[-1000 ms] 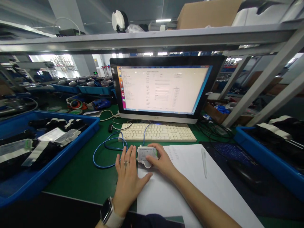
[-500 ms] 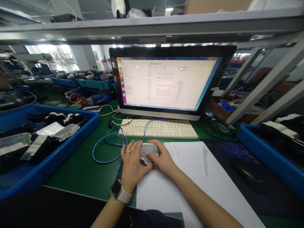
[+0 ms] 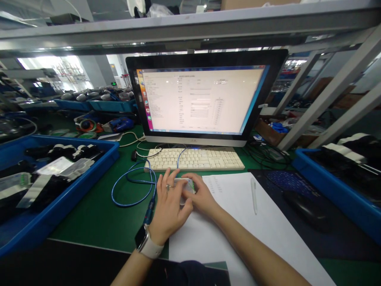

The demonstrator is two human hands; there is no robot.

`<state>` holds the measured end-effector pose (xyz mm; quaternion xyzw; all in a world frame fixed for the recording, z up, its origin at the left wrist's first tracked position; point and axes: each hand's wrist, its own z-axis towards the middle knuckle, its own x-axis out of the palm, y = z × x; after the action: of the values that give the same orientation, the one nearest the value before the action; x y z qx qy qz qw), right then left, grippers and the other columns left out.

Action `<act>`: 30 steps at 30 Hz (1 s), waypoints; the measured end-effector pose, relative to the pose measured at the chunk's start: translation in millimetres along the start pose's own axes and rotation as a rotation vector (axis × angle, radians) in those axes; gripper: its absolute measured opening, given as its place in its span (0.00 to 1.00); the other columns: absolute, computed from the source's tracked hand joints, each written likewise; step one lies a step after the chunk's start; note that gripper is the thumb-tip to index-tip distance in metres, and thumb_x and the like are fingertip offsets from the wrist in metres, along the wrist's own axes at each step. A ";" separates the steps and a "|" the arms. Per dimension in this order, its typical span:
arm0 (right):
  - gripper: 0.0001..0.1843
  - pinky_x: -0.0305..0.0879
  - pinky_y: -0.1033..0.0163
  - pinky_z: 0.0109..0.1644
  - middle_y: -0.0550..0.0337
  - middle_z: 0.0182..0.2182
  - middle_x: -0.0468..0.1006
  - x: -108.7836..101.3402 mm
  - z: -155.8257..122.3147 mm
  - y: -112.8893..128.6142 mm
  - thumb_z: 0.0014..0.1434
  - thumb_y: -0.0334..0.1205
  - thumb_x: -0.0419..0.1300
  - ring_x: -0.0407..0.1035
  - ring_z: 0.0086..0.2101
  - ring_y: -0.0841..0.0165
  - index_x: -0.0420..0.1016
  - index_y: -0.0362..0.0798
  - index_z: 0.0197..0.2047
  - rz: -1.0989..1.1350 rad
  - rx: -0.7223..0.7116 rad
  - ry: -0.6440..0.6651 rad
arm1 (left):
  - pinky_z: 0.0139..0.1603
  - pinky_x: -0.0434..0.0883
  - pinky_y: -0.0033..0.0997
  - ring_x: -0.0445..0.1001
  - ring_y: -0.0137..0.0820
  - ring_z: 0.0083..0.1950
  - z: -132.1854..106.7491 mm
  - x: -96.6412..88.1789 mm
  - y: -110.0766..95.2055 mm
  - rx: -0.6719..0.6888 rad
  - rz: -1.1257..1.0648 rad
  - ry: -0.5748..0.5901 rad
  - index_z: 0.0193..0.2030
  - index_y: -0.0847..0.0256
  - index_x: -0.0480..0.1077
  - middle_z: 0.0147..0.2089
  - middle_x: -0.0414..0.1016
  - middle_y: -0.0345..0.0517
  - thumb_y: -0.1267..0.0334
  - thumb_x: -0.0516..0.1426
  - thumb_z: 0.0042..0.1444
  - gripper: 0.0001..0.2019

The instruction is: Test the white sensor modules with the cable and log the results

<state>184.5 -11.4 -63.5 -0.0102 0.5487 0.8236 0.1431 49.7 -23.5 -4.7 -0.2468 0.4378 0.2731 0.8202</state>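
A small pale plastic box with a green edge [image 3: 189, 185] sits between my two hands above the top of a paper sheet, much of it covered by fingers. My right hand [image 3: 203, 198] grips the box from its right side. My left hand [image 3: 170, 202] lies over its left part, fingers curled across it and thumb held a little apart; the fingertips' exact contact is hard to see. Beside my left wrist a dark blue connector [image 3: 149, 210] is joined to a looped blue cable [image 3: 114, 194].
A keyboard [image 3: 196, 159] and lit monitor [image 3: 199, 99] stand ahead. White paper [image 3: 238, 222] with a pen [image 3: 254, 195] lies to the right, beside a mouse [image 3: 306, 210]. Blue bins [image 3: 68, 194] of black and clear parts flank both sides. A metal shelf [image 3: 178, 31] crosses overhead.
My left hand has shifted over the box, its index finger and thumb now covering more of it. The view has moved slightly, so the surroundings sit further left.
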 end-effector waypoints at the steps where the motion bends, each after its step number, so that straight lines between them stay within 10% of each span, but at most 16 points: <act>1: 0.14 0.57 0.56 0.51 0.59 0.42 0.71 0.8 0.2 -1.3 0.50 0.39 0.62 0.63 0.45 0.64 0.70 0.50 0.41 -0.004 -0.008 -0.009 | 0.65 0.43 0.54 0.40 0.43 0.69 1.4 2.8 -1.3 -0.011 0.007 0.000 0.51 0.63 0.63 0.64 0.51 0.53 0.64 0.48 0.56 0.17; 30: 0.15 0.57 0.59 0.49 0.59 0.41 0.71 1.2 0.6 -2.9 0.47 0.35 0.62 0.63 0.44 0.65 0.70 0.48 0.41 0.021 -0.061 -0.034 | 0.65 0.42 0.54 0.42 0.43 0.68 4.9 17.4 -6.0 -0.080 0.007 0.021 0.42 0.62 0.63 0.63 0.54 0.53 0.62 0.52 0.51 0.12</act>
<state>184.2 -9.6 -66.1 0.0051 0.5209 0.8415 0.1432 64.7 -20.7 -16.1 -0.2804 0.4362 0.2908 0.8041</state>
